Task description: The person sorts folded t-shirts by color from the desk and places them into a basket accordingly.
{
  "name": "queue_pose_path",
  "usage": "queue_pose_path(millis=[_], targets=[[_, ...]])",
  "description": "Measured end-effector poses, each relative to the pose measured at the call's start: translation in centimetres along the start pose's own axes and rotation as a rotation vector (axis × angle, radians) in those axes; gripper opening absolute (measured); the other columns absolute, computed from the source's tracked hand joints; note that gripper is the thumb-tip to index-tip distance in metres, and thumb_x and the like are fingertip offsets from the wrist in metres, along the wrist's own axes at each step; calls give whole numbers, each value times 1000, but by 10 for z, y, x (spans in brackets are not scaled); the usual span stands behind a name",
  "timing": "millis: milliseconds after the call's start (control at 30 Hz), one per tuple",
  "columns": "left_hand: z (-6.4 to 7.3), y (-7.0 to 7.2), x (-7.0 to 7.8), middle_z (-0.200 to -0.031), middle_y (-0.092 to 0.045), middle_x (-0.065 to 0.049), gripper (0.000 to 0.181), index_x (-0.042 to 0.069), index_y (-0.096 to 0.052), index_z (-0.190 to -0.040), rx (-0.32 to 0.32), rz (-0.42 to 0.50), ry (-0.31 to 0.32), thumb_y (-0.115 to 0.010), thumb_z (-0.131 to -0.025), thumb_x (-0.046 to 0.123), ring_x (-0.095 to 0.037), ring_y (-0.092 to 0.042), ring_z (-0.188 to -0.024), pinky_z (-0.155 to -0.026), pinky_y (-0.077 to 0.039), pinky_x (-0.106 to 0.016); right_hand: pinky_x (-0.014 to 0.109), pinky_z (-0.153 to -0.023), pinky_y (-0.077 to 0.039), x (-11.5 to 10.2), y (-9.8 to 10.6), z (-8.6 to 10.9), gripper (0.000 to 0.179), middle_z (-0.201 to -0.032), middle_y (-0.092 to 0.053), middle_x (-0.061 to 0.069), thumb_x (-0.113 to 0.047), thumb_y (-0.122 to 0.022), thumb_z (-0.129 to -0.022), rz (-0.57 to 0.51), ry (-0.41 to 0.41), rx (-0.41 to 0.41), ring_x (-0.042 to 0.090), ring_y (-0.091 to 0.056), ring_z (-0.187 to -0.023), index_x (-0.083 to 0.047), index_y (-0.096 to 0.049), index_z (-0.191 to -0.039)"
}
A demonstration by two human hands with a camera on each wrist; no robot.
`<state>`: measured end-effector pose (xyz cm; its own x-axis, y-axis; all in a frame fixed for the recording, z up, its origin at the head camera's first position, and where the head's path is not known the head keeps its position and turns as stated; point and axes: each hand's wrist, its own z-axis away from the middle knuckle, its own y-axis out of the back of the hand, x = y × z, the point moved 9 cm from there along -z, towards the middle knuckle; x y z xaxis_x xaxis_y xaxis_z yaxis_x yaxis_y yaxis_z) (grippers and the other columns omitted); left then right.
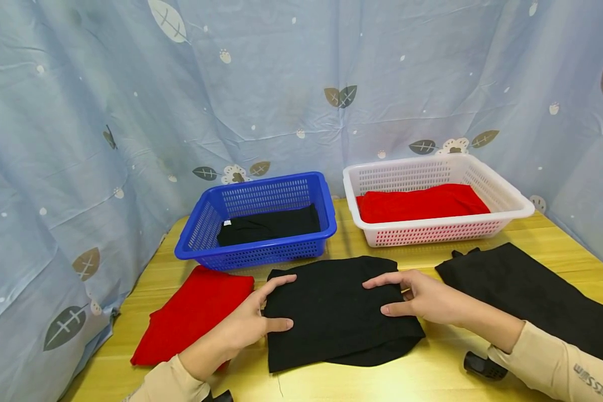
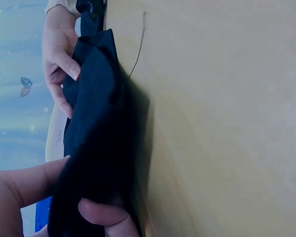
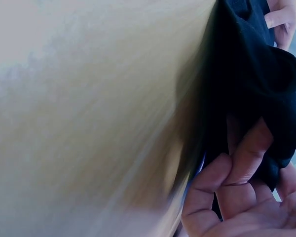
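A folded piece of black cloth [image 1: 331, 312] lies across the front middle of the table, its lower layer showing past the near right edge. My left hand [image 1: 243, 326] grips its left side, with the index finger and thumb over the top layer. On the right side, my right hand [image 1: 429, 298] holds the same cloth, thumb and index finger on top. Seen from the left wrist, the left thumb [image 2: 106, 213] presses the dark cloth [image 2: 98, 108]. The right wrist view shows the right hand's fingers [image 3: 237, 182] curled at the cloth's edge, partly hidden by it.
Behind stand a blue basket [image 1: 261, 251] holding black cloth [image 1: 271, 225] and a white basket [image 1: 432, 226] holding red cloth [image 1: 422, 204]. Folded red cloth [image 1: 196, 312] lies at left, another black cloth [image 1: 532, 296] at right. A patterned curtain [image 1: 291, 84] hangs behind the table.
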<state>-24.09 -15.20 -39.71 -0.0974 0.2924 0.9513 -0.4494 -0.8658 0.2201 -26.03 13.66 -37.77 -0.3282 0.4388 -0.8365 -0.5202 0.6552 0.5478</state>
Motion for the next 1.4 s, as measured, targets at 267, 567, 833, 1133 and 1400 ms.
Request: queue_pose_path(millis=[267, 567, 833, 1133, 1400], targets=[[-2, -6, -1, -156, -58, -15, 72, 22, -48, -161, -86, 129, 30, -73, -97, 3, -31, -68, -131, -105, -60, -41, 28, -55, -33, -2, 2, 2, 52, -69, -41, -7, -21, -80, -97, 4, 17, 14, 11, -39, -60, -16, -66, -146], [4, -4, 10, -150, -65, -14, 65, 21, -51, -160, -128, 150, -7, -68, -100, 3, -31, -73, -127, -102, -62, -39, 28, -54, -33, -11, 9, 4, 48, -60, -37, -8, -27, -81, -96, 65, 21, 43, 8, -37, -58, -24, -69, -143], [12, 4, 32, -148, -68, -13, 61, 20, -53, -159, -109, 118, -48, -69, -101, 5, -29, -75, -124, -103, -61, -37, 29, -52, -30, -27, 18, 5, 48, -63, -37, -7, -29, -81, -96, 76, 23, 66, 9, -37, -58, -26, -69, -143], [22, 14, 61, -148, -67, -15, 58, 17, -53, -158, -94, 27, -147, -67, -103, 6, -28, -75, -122, -101, -62, -37, 30, -55, -36, -50, 28, 7, 40, -62, -37, -8, -31, -75, -102, 89, 45, 112, 11, -41, -59, -27, -70, -142], [27, 30, 83, -146, -68, -12, 53, 21, -58, -155, -26, -111, -202, -68, -104, 11, -24, -76, -120, -101, -61, -33, 31, -57, -37, -66, 37, 2, 35, -62, -32, -9, -28, -72, -104, 86, 84, 153, 11, -36, -59, -27, -73, -140]])
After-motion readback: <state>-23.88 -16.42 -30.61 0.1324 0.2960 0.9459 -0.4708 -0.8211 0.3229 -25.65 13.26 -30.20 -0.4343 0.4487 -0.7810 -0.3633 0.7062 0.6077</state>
